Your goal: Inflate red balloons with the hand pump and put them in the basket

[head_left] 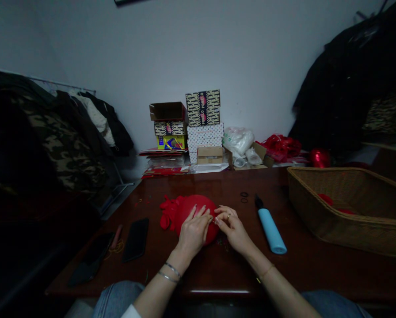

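Observation:
A round, inflated red balloon (196,205) lies on the dark wooden table in front of me, against a pile of limp red balloons (167,213) on its left. My left hand (194,227) rests over its front, with thumb and forefinger pinched at the balloon's right side. From the right, my right hand (230,225) meets it there, its fingertips closed on the same spot. The fingers mostly hide what lies between them, probably the balloon's neck. To the right of my hands is a light-blue hand pump (271,230) with a black nozzle.
A large wicker basket (337,221) with red pieces inside stands at the right. Two dark phones (135,240) and a pinkish stick (117,236) lie left. Two dark rings (244,194) lie beyond the pump. Stacked boxes (203,108) and a plastic bag (238,140) sit behind the table.

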Tool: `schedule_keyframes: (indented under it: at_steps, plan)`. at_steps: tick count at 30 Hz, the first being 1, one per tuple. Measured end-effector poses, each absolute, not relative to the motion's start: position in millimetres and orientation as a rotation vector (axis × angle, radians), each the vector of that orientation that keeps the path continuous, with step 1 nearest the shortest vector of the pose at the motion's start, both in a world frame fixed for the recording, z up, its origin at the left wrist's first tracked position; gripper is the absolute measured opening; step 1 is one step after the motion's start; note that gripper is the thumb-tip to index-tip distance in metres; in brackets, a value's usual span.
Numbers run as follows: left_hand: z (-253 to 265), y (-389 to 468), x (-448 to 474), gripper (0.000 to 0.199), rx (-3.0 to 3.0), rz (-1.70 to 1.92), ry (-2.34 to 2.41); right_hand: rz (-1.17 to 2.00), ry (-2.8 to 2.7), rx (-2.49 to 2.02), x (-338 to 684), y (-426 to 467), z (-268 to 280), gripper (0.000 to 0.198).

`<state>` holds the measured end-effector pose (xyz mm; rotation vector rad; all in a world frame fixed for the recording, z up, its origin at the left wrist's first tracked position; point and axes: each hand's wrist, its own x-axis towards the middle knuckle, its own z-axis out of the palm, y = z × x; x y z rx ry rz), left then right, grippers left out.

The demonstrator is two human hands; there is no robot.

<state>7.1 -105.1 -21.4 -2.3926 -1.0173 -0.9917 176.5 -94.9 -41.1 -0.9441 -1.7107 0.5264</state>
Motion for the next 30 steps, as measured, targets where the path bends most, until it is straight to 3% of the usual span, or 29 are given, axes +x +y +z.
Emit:
schedule_keyframes:
  at_steps: [14, 24, 30]
  plan:
    - [-20.7, -109.3, 10.6, 0.027, -2.415, -1.042, -0.998, 0.622, -1.855, -0.827, 183.9, -109.3, -22.9, 0.019]
    - [-19.3, -116.7, 17.7, 0.027, -2.427, -1.025, -1.0, 0.011, -1.652, -0.914, 170.8, -104.3, -34.4, 0.035]
    - [-20.9, -118.6, 19.2, 0.027, -2.433, -0.973, -0.975, 0.182, -1.555, -0.928, 166.2, -97.3, -47.0, 0.029]
